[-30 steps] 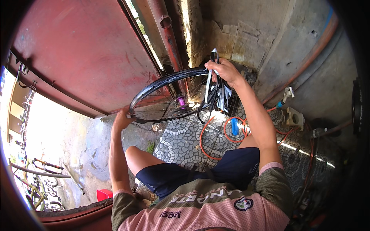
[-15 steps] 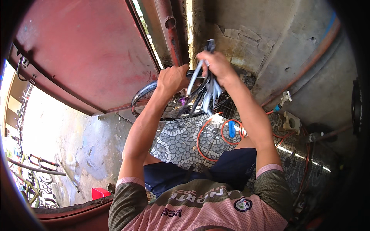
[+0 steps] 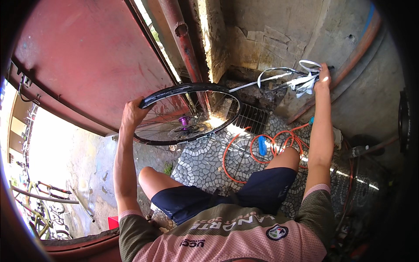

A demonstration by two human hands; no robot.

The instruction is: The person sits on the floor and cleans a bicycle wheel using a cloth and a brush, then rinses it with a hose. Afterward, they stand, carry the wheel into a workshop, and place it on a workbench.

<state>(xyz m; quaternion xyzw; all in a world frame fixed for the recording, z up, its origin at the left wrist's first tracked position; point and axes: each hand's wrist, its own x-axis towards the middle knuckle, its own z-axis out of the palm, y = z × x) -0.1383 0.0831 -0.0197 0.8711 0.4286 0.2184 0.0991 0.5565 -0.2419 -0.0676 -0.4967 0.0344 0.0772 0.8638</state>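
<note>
A black-rimmed bicycle wheel (image 3: 174, 91) with a purple hub (image 3: 183, 123) is held tilted in front of me. My left hand (image 3: 134, 114) is closed around its rim at the left side. Off to the right, my right hand (image 3: 323, 78) is closed on a loose bunch of white and black strip (image 3: 304, 84). One light length of that strip runs taut from the bunch to the wheel's right edge. What the strip is made of I cannot tell.
A red metal gate (image 3: 87, 56) stands at the left, beside a rusty red pipe (image 3: 183, 43). On the pebble-patterned floor (image 3: 205, 159) lie an orange hose (image 3: 224, 159) and a blue object (image 3: 262, 145), near a drain grate (image 3: 251, 118). Concrete wall (image 3: 297, 26) rises behind.
My hands have moved apart, the left one leftward along with the wheel, the right one far to the right with the strip bunch. A length of strip now stretches between wheel and bunch.
</note>
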